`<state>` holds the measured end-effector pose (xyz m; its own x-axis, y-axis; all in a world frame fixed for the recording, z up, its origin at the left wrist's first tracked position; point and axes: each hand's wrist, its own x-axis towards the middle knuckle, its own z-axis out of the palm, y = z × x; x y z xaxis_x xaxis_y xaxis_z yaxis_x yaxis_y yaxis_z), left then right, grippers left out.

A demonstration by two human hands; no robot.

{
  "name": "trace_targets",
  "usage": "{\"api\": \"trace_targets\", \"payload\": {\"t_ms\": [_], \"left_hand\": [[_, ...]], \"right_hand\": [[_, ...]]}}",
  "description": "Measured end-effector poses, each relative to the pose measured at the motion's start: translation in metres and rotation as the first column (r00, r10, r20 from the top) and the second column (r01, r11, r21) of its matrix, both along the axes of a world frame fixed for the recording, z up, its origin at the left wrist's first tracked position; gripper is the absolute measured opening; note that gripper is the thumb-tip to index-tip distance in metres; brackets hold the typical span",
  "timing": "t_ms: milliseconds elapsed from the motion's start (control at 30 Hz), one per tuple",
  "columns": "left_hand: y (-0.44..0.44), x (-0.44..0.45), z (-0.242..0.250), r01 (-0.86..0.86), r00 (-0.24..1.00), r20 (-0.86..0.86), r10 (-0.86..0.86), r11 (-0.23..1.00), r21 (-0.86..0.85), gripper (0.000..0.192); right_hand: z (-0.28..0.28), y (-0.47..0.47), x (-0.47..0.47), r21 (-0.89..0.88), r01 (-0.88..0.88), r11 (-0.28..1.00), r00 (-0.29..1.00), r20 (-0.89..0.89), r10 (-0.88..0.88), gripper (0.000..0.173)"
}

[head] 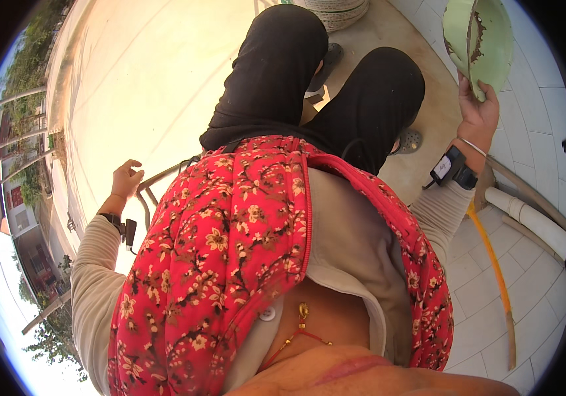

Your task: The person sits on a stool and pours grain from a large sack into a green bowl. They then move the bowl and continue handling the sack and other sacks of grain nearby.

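Note:
My right hand (479, 110) is raised at the upper right and grips the lower edge of a pale green enamel basin (498, 42). Dark brown patches show where the enamel has chipped along its edges. Whether this is one piece or two held together, I cannot tell. On the other side, my left hand (127, 180) hangs in the air with loosely bent fingers and the thumb apart, and nothing shows in it. Closest to it is the bent tubular frame (161, 174) of what may be a chair, partly hidden by my red floral vest (198, 237).
My knees, in black trousers (283, 74), rise in front of me over the concrete floor (154, 74). A round ribbed container (338, 14) stands beyond them. To the right are a tiled wall (542, 64), a white pipe (535, 218) and a yellow-sleeved stick (491, 260).

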<state>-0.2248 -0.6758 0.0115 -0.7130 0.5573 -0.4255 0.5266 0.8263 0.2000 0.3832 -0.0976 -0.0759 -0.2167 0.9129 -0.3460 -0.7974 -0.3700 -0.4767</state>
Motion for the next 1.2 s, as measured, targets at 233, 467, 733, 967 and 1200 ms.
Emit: {"api": "trace_targets", "payload": {"t_ms": [233, 467, 733, 967, 1200], "left_hand": [[-0.005, -0.002, -0.005, -0.019, 0.998, 0.06, 0.018, 1.0, 0.016, 0.023], [-0.015, 0.007, -0.007, -0.29, 0.887, 0.367, 0.281, 0.956, -0.031, 0.028], [-0.007, 0.054, -0.002, -0.117, 0.906, 0.406, 0.118, 0.993, -0.027, 0.027], [0.003, 0.093, 0.011, -0.164, 0.899, 0.419, 0.124, 0.985, 0.061, 0.026], [-0.035, 0.118, -0.002, -0.097, 0.936, 0.35, 0.043, 0.986, 0.137, 0.024]], "right_hand": [[0.004, 0.005, 0.001, 0.02, -0.045, 0.999, 0.992, -0.114, 0.047, 0.049], [0.032, 0.004, -0.01, 0.016, 0.035, 0.999, 0.997, -0.073, -0.034, 0.052], [0.05, 0.007, -0.027, 0.063, -0.083, 0.994, 0.996, 0.044, 0.081, 0.055], [0.065, 0.007, -0.051, 0.061, -0.105, 0.993, 0.958, 0.273, 0.084, 0.047], [0.121, -0.021, -0.089, 0.197, -0.105, 0.975, 0.946, 0.323, 0.036, 0.044]]}}
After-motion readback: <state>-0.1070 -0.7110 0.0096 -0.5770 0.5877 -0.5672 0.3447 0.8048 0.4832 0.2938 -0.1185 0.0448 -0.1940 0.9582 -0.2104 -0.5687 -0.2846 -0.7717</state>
